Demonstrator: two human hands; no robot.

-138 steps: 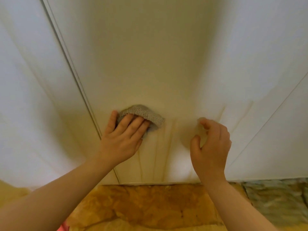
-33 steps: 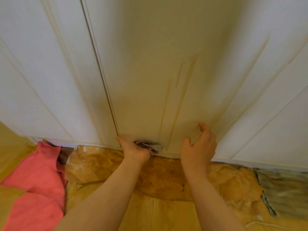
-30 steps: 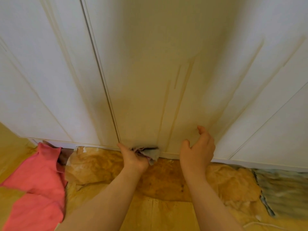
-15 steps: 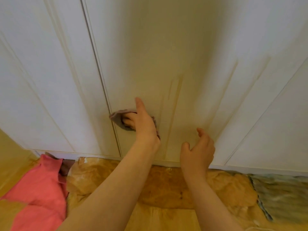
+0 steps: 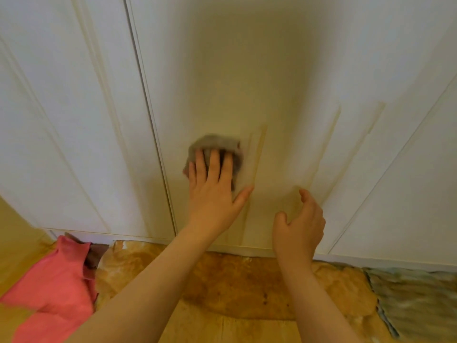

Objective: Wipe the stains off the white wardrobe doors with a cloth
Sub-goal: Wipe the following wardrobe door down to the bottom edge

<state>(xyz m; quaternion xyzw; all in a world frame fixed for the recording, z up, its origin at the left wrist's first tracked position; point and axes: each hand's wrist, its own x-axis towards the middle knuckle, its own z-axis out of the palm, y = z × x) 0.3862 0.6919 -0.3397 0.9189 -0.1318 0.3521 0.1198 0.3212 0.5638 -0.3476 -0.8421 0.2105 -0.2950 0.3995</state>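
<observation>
- Head view, centre: your left hand (image 5: 212, 191), fingers straight, presses the grey cloth (image 5: 215, 144) on the wardrobe door (image 5: 222, 70), mid-wipe.
- Right of it, lower: your right hand (image 5: 299, 226), loosely curled, holds nothing.
- The next move probably needs the cloth on the brown streaks (image 5: 258, 154) just to its right.

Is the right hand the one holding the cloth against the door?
No, the left hand presses the grey cloth on the door; the right hand holds nothing.

A home, likely a bedroom: white wardrobe doors (image 5: 247, 70), a pink garment (image 5: 49, 288) on the floor (image 5: 247, 325), worn floor coverings.
</observation>
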